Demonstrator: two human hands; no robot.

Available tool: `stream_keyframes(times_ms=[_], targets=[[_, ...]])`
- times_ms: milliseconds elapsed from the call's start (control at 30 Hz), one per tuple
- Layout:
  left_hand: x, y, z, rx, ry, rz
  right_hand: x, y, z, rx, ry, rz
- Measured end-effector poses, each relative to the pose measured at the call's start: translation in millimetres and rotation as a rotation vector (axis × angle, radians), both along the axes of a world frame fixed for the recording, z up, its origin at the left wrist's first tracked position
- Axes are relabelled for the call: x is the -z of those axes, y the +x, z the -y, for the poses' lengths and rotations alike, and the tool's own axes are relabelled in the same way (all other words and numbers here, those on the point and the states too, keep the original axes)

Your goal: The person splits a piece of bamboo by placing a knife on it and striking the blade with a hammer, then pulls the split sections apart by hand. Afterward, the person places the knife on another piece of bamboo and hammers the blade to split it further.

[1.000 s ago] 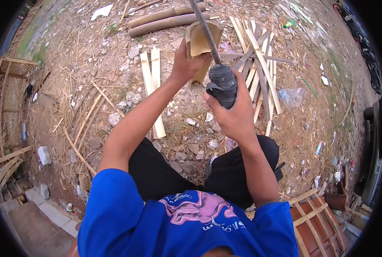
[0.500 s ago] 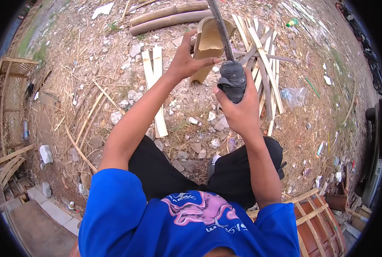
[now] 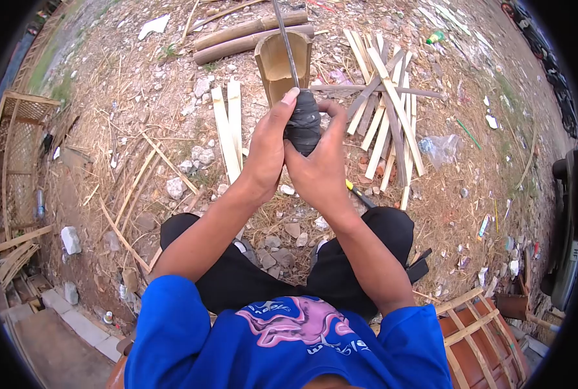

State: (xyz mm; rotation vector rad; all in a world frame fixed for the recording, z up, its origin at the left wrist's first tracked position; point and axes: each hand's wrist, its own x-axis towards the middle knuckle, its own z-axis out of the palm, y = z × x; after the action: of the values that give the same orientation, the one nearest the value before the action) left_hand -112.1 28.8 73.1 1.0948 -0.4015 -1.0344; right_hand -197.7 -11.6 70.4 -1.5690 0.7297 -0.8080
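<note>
Both hands are wrapped round the thick handle of a long knife (image 3: 305, 123), bound in black tape. Its narrow dark blade points up and away from me, seen nearly edge-on. My right hand (image 3: 324, 162) closes round the handle from the right and below. My left hand (image 3: 266, 146) is closed on the handle's left side, its thumb near the base of the blade. Just beyond the hands is a split bamboo section (image 3: 286, 61), hollow side towards me, with the blade crossing in front of it. Its lower end is hidden behind my hands.
Bamboo strips (image 3: 393, 97) lie piled at the right, and two pale strips (image 3: 227, 129) at the left. Whole bamboo poles (image 3: 250, 42) lie farther back. A yellow-and-black tool (image 3: 360, 193) is near my right knee. Stones, a plastic bag (image 3: 441, 149) and a lattice panel (image 3: 17, 162) surround me.
My left hand has let go of the bamboo section and joined the right on the knife handle. The knife has shifted left, and the bamboo section now sits farther left.
</note>
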Motion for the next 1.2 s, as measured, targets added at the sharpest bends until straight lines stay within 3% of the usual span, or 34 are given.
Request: stream_keyframes(times_ms=[200,367,433,500,567,633,667,700,800,900,1033,1133,1167,1200], targets=[[-11,6,-14,0.059,-0.014,-0.088,1,-9,-7,-0.199,0.024,0.114],[-13,5,-14,-0.008,-0.044,-0.246,-42,-73,44,-0.447,-0.440,-0.414],[-9,15,-17,0.036,-0.045,-0.209,-46,-106,76,-0.433,-0.262,-0.329],[-11,13,-20,0.037,-0.015,-0.205,-15,-135,115,-0.206,0.006,-0.067],[-15,14,-21,0.036,-0.034,-0.209,26,-153,134,-0.065,0.099,-0.077],[-18,11,-23,0.034,-0.032,-0.214,120,-178,156,-0.017,0.143,-0.431],[-19,12,-24,0.046,-0.027,-0.211,181,-196,156,-0.027,-0.027,-0.804],[-20,11,-24,0.051,-0.032,-0.214,242,-216,154,-0.172,-0.120,-0.990],[-18,8,-27,0.053,-0.031,-0.199,315,-220,99,-0.239,-0.300,-1.157],[-21,6,-29,0.060,-0.021,-0.182,333,-199,74,-0.069,-0.548,-1.269],[-20,3,-31,0.050,0.025,-0.183,342,-192,71,-0.104,-0.831,-1.297],[-23,5,-33,0.057,0.017,-0.209,354,-183,87,-0.133,-0.715,-1.308],[-23,4,-33,0.050,0.012,-0.229,343,-182,94,-0.110,-0.613,-1.155],[-21,5,-33,0.045,0.014,-0.253,300,-170,100,-0.232,-0.530,-1.264]])
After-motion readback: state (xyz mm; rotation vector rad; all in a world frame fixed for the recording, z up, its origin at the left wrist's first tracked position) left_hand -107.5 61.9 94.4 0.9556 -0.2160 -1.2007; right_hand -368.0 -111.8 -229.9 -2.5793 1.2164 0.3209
